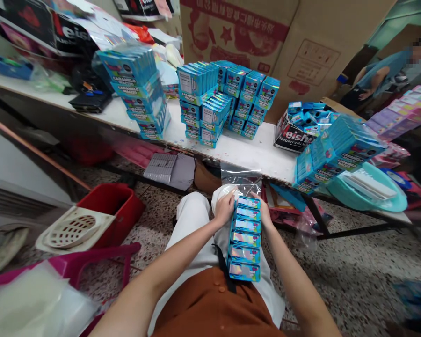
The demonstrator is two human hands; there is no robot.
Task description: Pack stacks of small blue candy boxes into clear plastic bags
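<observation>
Blue printed boxes in a single row of six are lying lengthwise on the person's lap, over white trousers and below the brown top. A clear, glossy plastic bag is spreading out from the far end of the row; how much of the row it is covering is hard to tell. The left hand is curling beside the far left end of the row, its grip grasping the bag's film. The right hand is facing it on the other side, its grip also grasping the film; whether either hand is pressing on the boxes too cannot be told.

Beyond the knees, a white-topped bench is carrying a tall blue stack at left, clustered blue stacks in the middle and a long blue stack at right. Between the last two, a black printed carton is holding loose blue packets. A round turquoise basin is sitting beside the right stack. Farther back at right, another person in blue is bending forward.
</observation>
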